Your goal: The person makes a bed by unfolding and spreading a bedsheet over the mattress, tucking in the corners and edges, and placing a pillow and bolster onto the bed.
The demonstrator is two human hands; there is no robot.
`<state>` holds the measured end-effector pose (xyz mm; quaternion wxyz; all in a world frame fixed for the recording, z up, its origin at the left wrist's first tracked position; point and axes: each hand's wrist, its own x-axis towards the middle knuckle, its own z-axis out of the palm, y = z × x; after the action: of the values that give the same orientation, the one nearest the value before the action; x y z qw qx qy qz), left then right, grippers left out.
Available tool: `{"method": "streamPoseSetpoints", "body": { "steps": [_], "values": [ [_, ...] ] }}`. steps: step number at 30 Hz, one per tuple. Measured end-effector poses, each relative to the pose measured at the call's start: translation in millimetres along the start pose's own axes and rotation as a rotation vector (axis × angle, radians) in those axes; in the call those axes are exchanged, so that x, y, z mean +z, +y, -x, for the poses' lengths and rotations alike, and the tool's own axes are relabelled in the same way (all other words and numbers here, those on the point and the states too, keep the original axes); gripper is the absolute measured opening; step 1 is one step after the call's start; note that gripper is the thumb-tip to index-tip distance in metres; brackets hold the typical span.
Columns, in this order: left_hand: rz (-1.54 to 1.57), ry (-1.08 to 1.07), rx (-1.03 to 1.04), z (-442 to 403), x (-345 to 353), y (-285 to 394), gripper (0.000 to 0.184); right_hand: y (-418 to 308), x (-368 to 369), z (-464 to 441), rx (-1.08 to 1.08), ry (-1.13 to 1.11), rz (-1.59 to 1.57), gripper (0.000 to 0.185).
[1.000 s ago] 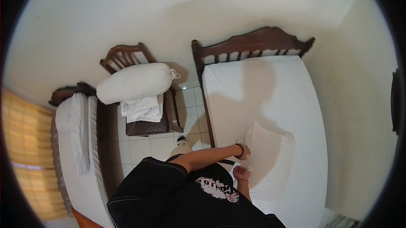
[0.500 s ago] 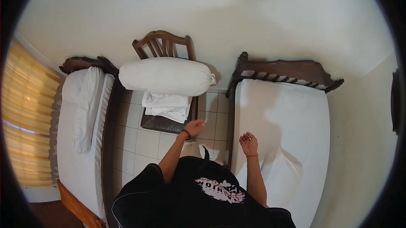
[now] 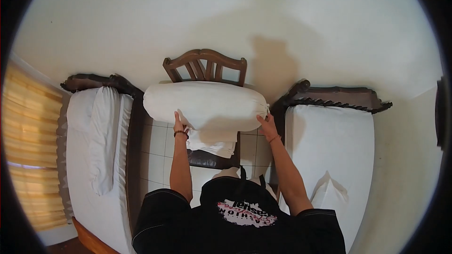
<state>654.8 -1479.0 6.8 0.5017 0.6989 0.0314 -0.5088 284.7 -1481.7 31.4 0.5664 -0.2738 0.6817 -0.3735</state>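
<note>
A long white bolster (image 3: pixel 207 103) lies crosswise on the wooden chair (image 3: pixel 205 63), atop folded white linens (image 3: pixel 214 144). At its front side, left of the middle, my left hand (image 3: pixel 180 124) has its thumb up and apart from the fingers. My right hand (image 3: pixel 267 127) is at the bolster's right end, near the tied cloth, with fingers spread. Both hands overlap the bolster's edge in view; whether they press on it I cannot tell. Part of the linens and the chair's seat are hidden beneath the bolster.
A bed (image 3: pixel 329 150) with a peaked fold of white cloth (image 3: pixel 329 190) stands to the right. On the left bed (image 3: pixel 87 159) lies another bolster (image 3: pixel 103 141). Yellow curtains (image 3: pixel 30 159) hang at far left. Tiled floor (image 3: pixel 154 152) runs between the beds.
Both my hands have reached forward to the bolster, the left from near the chair's seat and the right from over the right bed. The view has shifted, bringing the chair nearer the middle.
</note>
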Motion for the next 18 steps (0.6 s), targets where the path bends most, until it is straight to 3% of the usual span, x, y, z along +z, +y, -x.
{"method": "streamPoseSetpoints", "body": {
  "steps": [3,4,5,6,8,9,11,15,17,18],
  "values": [
    [0.044,0.031,-0.031,-30,4,11,0.069,10,13,-38,-0.124,0.037,0.033,0.059],
    [0.089,0.075,-0.019,-47,9,7,0.064,3,13,-35,-0.188,0.134,0.345,0.053],
    [0.185,-0.02,-0.018,-89,1,-7,0.062,-3,13,-32,-0.249,0.232,0.658,0.048],
    [0.181,-0.028,-0.014,-86,0,-3,0.062,-3,12,-35,-0.25,0.239,0.652,0.048],
    [-0.01,0.103,0.079,-79,2,6,0.061,-1,8,-38,-0.156,0.242,0.703,0.03],
    [-0.1,0.229,0.148,-72,5,10,0.055,1,9,-39,-0.155,0.249,0.698,0.03],
    [-0.052,0.181,0.271,-50,13,20,0.047,7,11,-38,-0.298,0.291,0.78,0.02],
    [-0.028,0.061,0.511,-10,18,49,0.027,8,-1,-31,-0.327,0.33,0.637,0.015],
    [0.0,-0.008,0.586,17,25,60,0.024,12,-22,-26,-0.408,0.293,0.302,0.015],
    [0.036,-0.067,0.66,37,28,65,0.022,10,-34,-13,-0.404,0.304,0.298,0.015]
  ]
}}
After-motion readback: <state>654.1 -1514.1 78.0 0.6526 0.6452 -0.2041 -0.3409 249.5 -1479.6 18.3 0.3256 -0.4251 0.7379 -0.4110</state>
